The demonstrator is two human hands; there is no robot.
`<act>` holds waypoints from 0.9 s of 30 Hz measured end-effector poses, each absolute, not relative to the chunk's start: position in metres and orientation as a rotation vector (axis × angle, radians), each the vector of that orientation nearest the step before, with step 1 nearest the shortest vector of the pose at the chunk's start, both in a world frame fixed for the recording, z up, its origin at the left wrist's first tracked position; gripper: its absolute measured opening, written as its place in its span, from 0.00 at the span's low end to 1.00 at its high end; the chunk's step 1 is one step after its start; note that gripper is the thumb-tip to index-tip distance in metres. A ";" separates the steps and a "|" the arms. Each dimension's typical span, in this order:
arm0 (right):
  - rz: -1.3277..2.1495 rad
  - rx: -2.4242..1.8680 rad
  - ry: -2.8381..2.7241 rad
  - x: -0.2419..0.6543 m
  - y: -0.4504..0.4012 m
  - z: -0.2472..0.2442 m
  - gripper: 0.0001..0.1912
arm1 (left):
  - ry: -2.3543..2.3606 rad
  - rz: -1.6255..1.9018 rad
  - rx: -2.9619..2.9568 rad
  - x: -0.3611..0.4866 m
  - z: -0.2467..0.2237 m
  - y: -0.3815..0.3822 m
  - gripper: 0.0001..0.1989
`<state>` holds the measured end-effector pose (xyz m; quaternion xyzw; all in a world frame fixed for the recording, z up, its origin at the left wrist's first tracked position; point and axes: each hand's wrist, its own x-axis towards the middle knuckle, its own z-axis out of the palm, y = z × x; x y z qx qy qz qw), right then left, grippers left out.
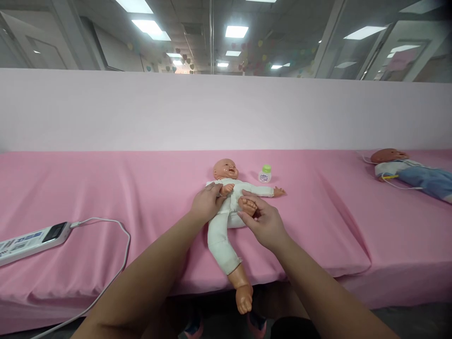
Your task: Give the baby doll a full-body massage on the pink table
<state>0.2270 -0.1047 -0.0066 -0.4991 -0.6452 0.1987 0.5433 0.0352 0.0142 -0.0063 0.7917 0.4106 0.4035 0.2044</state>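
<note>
A baby doll in a white cloth suit lies face up on the pink-covered surface, one leg hanging over the front edge. Its other leg is bent up, and my right hand is closed round that foot, with the thumb below it and the fingers above. My left hand is closed at the doll's side, its fingers and thumb round the small hand on the belly. The doll's other arm stretches out to the right. Beyond it stands a small clear bottle with a green cap.
On the left lies a white power strip-like device with a dark screen and a white cable running to the front. A second doll in blue lies at the far right with thin tubing. A white partition with glass above stands behind.
</note>
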 end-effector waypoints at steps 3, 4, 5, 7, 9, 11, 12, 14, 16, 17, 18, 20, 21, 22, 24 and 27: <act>0.520 -1.177 -1.491 0.225 -0.101 -0.006 0.23 | 1.130 1.135 2.265 0.034 -0.009 0.016 0.11; 0.535 -1.175 -1.478 0.225 -0.102 -0.005 0.24 | 1.121 1.149 2.263 0.033 -0.009 0.016 0.12; 0.545 -1.176 -1.469 0.225 -0.106 -0.003 0.24 | 1.119 1.161 2.260 0.032 -0.009 0.017 0.13; 0.542 -1.186 -1.462 0.227 -0.118 0.000 0.24 | 1.159 1.169 2.249 0.029 -0.008 0.018 0.15; 0.512 -1.190 -1.472 0.231 -0.134 0.001 0.23 | 1.266 1.169 2.189 0.023 -0.006 0.022 0.12; 0.476 -1.192 -1.500 0.235 -0.154 -0.002 0.21 | 1.404 1.202 2.045 0.014 -0.006 0.029 0.07; 0.453 -1.192 -1.518 0.238 -0.164 -0.005 0.20 | 1.468 1.231 1.946 0.009 -0.006 0.033 0.07; 0.407 -1.204 -1.560 0.243 -0.185 -0.014 0.19 | 1.557 1.298 1.707 -0.001 -0.009 0.043 0.09; 0.367 -1.226 -1.599 0.246 -0.204 -0.023 0.19 | 1.557 1.354 1.448 -0.011 -0.014 0.054 0.12; 0.351 -1.240 -1.620 0.246 -0.212 -0.026 0.19 | 1.521 1.375 1.320 -0.014 -0.017 0.059 0.13; 0.328 -1.256 -1.640 0.246 -0.220 -0.029 0.19 | 1.472 1.389 1.194 -0.017 -0.020 0.064 0.14; 0.256 -1.287 -1.701 0.245 -0.232 -0.030 0.19 | 1.384 1.392 0.975 -0.021 -0.024 0.071 0.15; 0.211 -1.300 -1.748 0.244 -0.236 -0.029 0.19 | 1.356 1.387 0.893 -0.022 -0.026 0.074 0.16; 0.160 -1.310 -1.800 0.242 -0.239 -0.027 0.19 | 1.341 1.381 0.834 -0.023 -0.027 0.076 0.16; 0.059 -1.312 -1.905 0.240 -0.243 -0.022 0.20 | 1.336 1.380 0.797 -0.024 -0.028 0.078 0.16; -0.035 -1.293 -1.984 0.239 -0.244 -0.017 0.20 | 1.363 1.375 0.875 -0.025 -0.027 0.076 0.17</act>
